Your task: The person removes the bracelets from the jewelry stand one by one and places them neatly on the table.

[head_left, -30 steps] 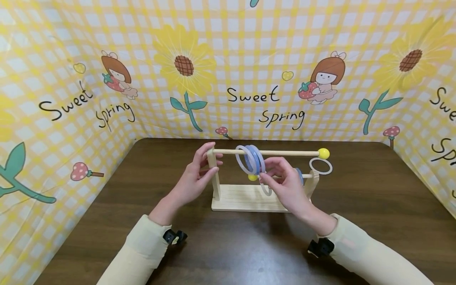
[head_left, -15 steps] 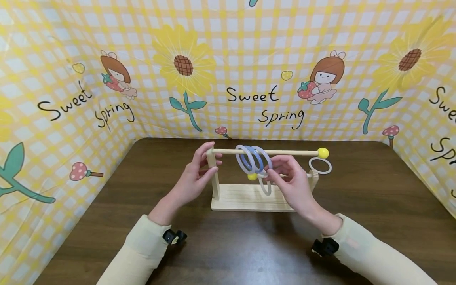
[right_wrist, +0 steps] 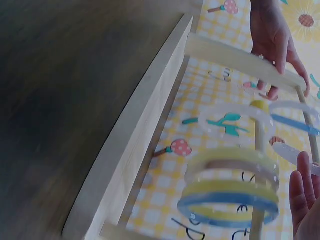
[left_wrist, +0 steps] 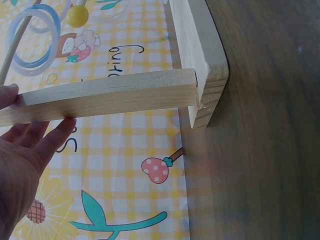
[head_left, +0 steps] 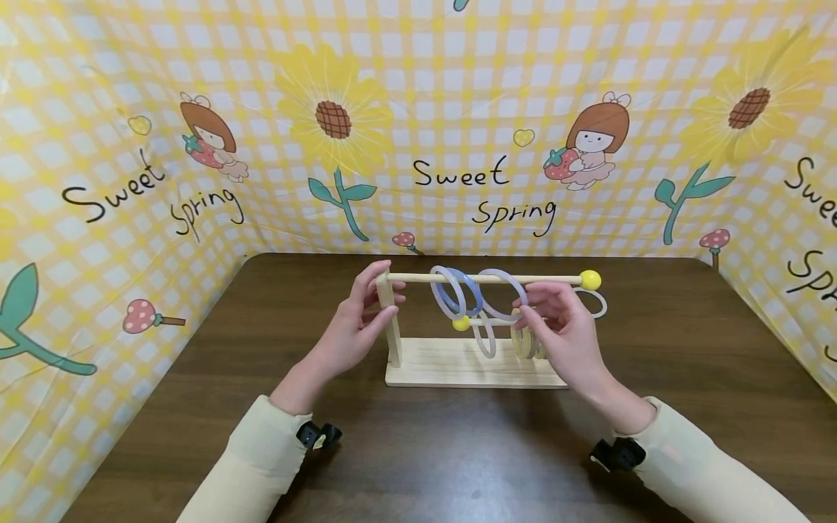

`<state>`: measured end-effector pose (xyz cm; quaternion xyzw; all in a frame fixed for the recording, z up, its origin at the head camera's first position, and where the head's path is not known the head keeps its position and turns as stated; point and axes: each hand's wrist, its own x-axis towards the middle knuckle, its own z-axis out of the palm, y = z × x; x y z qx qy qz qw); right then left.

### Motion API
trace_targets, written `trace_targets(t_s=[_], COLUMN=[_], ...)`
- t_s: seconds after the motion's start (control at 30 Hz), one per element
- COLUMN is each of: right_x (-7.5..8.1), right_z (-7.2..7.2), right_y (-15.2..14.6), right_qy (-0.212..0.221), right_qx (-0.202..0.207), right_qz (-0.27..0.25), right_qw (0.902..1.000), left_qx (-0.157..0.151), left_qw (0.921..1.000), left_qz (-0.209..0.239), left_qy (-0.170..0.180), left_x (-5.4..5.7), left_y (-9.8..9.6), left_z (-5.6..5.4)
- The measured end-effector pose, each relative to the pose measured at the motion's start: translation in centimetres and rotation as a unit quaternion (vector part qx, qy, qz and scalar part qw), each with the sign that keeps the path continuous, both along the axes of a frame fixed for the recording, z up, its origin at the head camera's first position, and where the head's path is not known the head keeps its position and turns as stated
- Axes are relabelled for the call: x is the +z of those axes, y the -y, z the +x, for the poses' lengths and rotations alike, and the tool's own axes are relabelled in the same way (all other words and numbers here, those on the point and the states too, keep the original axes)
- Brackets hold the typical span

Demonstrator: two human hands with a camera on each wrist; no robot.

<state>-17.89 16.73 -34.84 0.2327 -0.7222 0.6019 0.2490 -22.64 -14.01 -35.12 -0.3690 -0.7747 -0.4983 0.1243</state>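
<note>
A wooden stand [head_left: 451, 363] has two rods tipped with yellow balls. My left hand [head_left: 353, 319] holds the top of its left post [left_wrist: 110, 95], thumb on one side and fingers on the other. With thumb and fingertips my right hand [head_left: 565, 334] pinches a translucent lilac ring [head_left: 521, 288] that encircles the upper rod [head_left: 549, 280]. Left of it on that rod hang another lilac ring [head_left: 461, 298] and a blue ring [head_left: 479, 294]. A whitish ring [head_left: 485, 345] and several yellow rings [head_left: 519, 343] hang on the lower rod, partly hidden behind my right hand.
Behind the rod's right end, another white ring [head_left: 604, 303] shows near the yellow ball [head_left: 591, 280]. The brown table [head_left: 418, 450] ends at a yellow checked cloth [head_left: 484, 94] that rises at the back and sides.
My right hand has moved right along the upper rod, drawing the pinched lilac ring away from the others. More yellow rings show below. My left hand has stayed on the post.
</note>
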Motion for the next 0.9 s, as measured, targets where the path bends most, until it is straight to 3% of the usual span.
trace_targets(t_s=[0.63,0.9], right_x=[-0.8,-0.1], right_z=[-0.1,0.4], right_y=[-3.7,-4.5], right_qy=[-0.093,-0.097], right_qx=[-0.074,-0.095], right_qz=[0.063,0.068], right_qw=[0.991,0.9883], left_qx=[-0.005,-0.003], left_qw=[1.0,1.0], left_qz=[0.006,0.004], left_qy=[0.002,0.0], left_x=[-0.1,0.0], left_y=[0.1,0.0], left_z=[0.1,0.0])
